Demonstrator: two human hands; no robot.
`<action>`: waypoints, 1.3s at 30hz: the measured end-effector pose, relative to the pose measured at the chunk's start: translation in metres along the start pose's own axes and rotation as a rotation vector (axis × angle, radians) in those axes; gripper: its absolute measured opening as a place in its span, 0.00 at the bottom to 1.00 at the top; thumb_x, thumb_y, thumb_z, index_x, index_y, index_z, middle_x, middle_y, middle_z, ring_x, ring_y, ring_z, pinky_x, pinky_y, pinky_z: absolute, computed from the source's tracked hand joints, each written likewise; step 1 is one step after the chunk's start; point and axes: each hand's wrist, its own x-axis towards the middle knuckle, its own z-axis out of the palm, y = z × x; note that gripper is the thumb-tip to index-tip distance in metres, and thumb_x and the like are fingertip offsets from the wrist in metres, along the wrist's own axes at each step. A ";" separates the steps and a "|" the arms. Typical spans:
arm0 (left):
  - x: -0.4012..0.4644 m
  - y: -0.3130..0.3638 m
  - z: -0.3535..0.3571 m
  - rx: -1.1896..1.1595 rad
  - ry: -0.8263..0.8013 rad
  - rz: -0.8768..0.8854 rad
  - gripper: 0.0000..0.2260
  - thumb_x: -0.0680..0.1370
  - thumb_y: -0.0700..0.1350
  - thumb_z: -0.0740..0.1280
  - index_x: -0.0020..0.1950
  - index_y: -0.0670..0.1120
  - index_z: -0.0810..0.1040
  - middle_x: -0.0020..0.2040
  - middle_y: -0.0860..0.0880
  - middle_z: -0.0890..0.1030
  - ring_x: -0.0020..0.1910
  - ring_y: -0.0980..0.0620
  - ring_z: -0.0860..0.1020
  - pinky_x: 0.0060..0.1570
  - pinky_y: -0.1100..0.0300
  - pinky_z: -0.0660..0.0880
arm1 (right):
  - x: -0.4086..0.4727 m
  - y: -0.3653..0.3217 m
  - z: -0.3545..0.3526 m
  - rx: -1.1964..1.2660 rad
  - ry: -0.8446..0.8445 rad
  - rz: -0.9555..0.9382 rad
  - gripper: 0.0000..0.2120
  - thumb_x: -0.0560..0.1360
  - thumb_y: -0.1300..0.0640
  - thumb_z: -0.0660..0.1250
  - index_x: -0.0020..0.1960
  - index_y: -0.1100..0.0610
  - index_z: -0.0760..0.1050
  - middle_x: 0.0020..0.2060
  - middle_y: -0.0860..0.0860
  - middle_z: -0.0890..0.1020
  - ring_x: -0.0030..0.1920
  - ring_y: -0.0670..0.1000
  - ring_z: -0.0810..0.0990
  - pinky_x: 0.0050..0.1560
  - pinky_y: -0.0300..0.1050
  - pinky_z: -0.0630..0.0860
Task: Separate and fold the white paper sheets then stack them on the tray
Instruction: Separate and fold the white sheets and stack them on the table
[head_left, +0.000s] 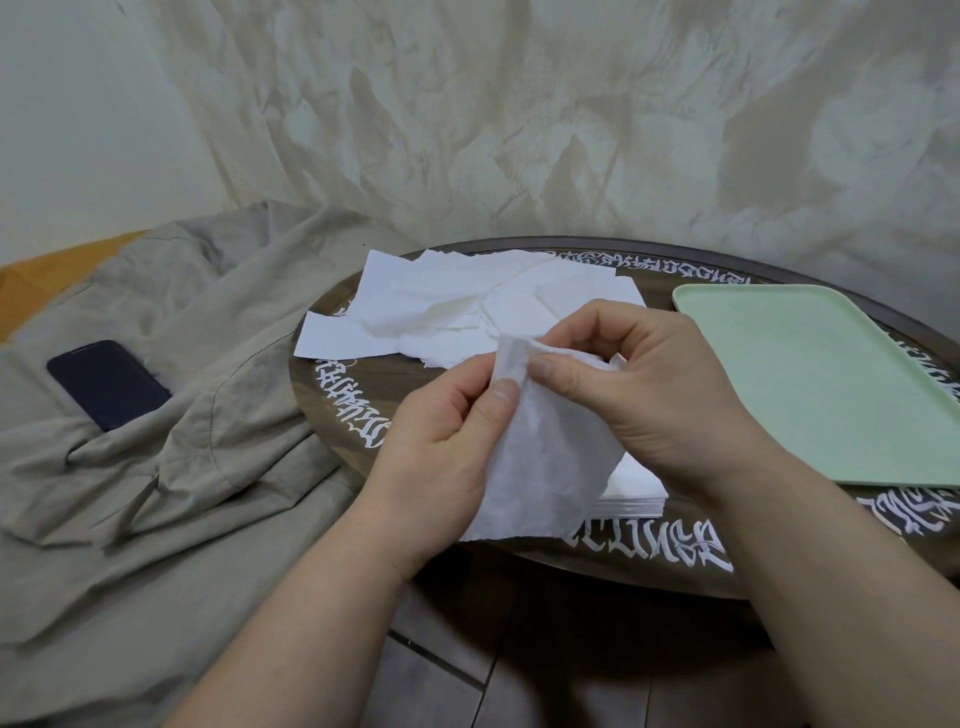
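Note:
A thin white paper sheet (545, 467) hangs between my hands above the round table. My left hand (447, 441) pinches its upper left edge with thumb and fingers. My right hand (649, 379) pinches the top right corner, the thumb pressed on the paper. Under the hanging sheet lies a neat stack of white sheets (634, 491), partly hidden. A loose pile of separated white sheets (457, 306) is spread on the far left part of the table. The pale green tray (821, 384) rests at the right, with nothing on it.
The dark round table (363, 395) has white lettering around its rim. A beige cloth (156, 415) lies bunched at the left with a dark phone (109, 384) on it. A pale curtain hangs behind. Dark floor shows below the table's near edge.

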 end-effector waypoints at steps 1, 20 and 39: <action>0.000 0.000 0.000 0.028 0.004 0.008 0.12 0.78 0.47 0.61 0.57 0.51 0.82 0.52 0.49 0.85 0.55 0.47 0.82 0.59 0.45 0.78 | 0.000 0.000 0.000 -0.019 -0.003 -0.006 0.06 0.69 0.60 0.75 0.36 0.53 0.80 0.30 0.41 0.79 0.33 0.37 0.74 0.36 0.29 0.69; 0.003 0.000 -0.010 0.127 0.091 -0.002 0.12 0.79 0.49 0.60 0.54 0.49 0.82 0.51 0.48 0.85 0.55 0.45 0.82 0.59 0.40 0.76 | 0.004 0.013 0.006 -0.216 -0.061 -0.009 0.07 0.71 0.55 0.75 0.46 0.48 0.79 0.40 0.43 0.82 0.43 0.40 0.78 0.46 0.38 0.74; 0.006 0.001 -0.019 0.234 0.318 0.083 0.16 0.79 0.51 0.60 0.48 0.39 0.78 0.46 0.34 0.79 0.42 0.47 0.75 0.49 0.38 0.74 | 0.004 0.018 0.002 -0.291 0.144 -0.195 0.13 0.71 0.60 0.74 0.41 0.42 0.78 0.44 0.43 0.77 0.47 0.42 0.75 0.46 0.32 0.71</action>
